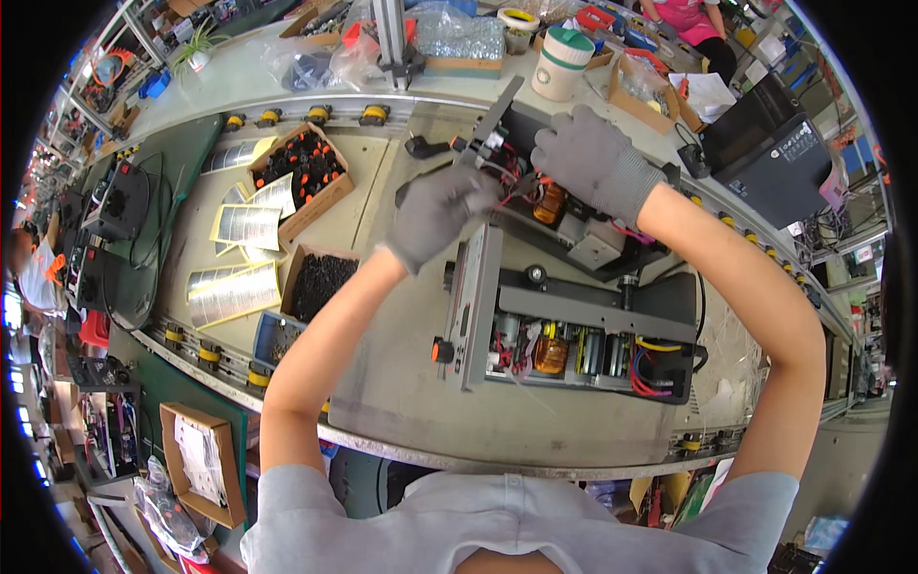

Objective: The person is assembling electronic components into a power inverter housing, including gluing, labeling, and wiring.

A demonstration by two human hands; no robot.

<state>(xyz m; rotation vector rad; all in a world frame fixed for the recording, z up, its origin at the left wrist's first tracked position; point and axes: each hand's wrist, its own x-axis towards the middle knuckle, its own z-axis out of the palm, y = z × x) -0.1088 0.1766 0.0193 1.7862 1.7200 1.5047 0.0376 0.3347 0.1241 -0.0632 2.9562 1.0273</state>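
Note:
Two dark grey machine housings with open sides lie on the workbench; the near one [593, 311] shows a copper-coloured coil, boards and bundles of red, blue and yellow wire. Over the far housing [595, 243] are both of my grey-gloved hands. My left hand [442, 212] is closed by its front end, fingertips bunched beside thin red wires [509, 174]; what they pinch is hidden. Curled above the same wires, my right hand [595, 161] has its fingers bent down toward the inside, and the glove covers whatever they grip. A second copper-coloured coil [549, 203] shows just below it.
Left of the housings stand a carton of black-and-orange knobs [304, 172], a box of small black screws [323, 285] and a blue bin [277, 337]. Yellow-edged label sheets [234, 292] lie beside them. A white lidded cup [562, 65] and a black monitor [770, 143] stand beyond.

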